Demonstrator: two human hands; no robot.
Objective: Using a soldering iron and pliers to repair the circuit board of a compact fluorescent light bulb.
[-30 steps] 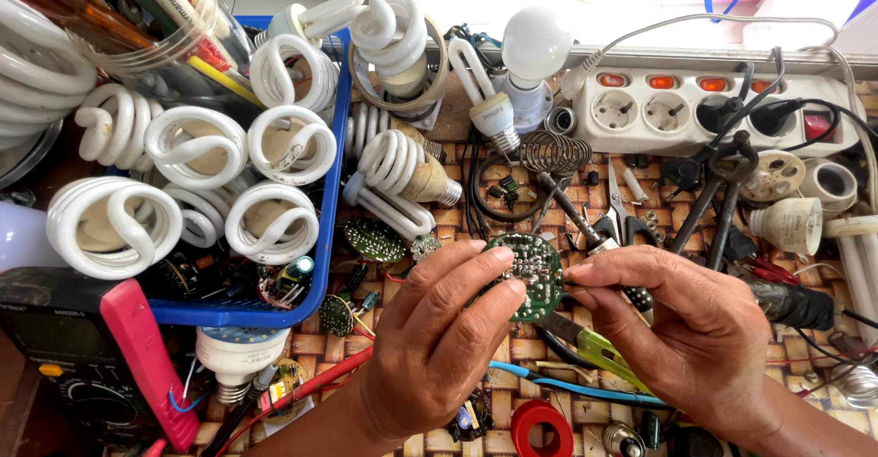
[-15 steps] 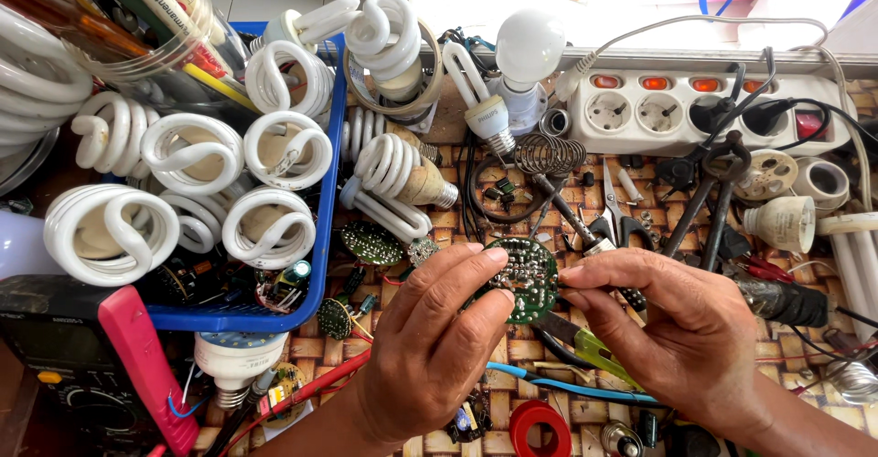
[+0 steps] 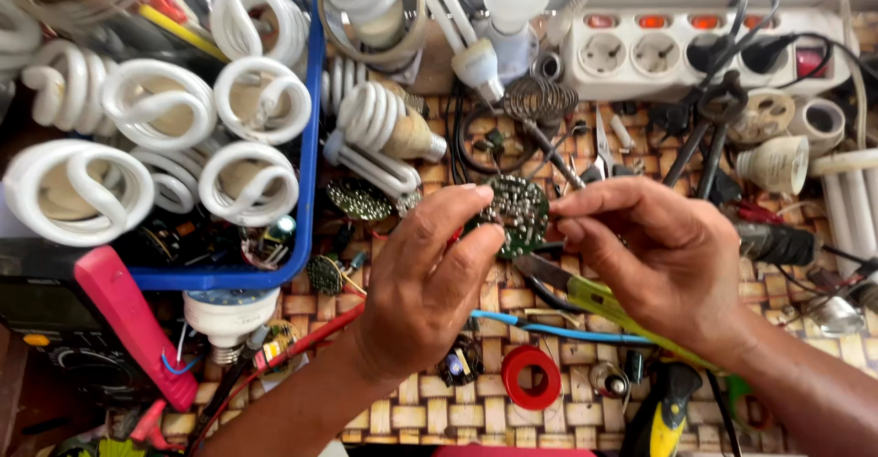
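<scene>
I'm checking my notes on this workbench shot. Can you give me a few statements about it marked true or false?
1. Both hands, left hand and right hand, hold a round green circuit board. True.
2. The blue tray holds batteries. False: it holds white spiral bulbs.
3. The power strip lies at the top right. True.
4. The roll of red tape sits on the left hand's wrist. False: it lies on the woven mat.

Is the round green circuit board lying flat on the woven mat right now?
No, the round circuit board is lifted off the mat, pinched between the left hand and the right hand.
</scene>
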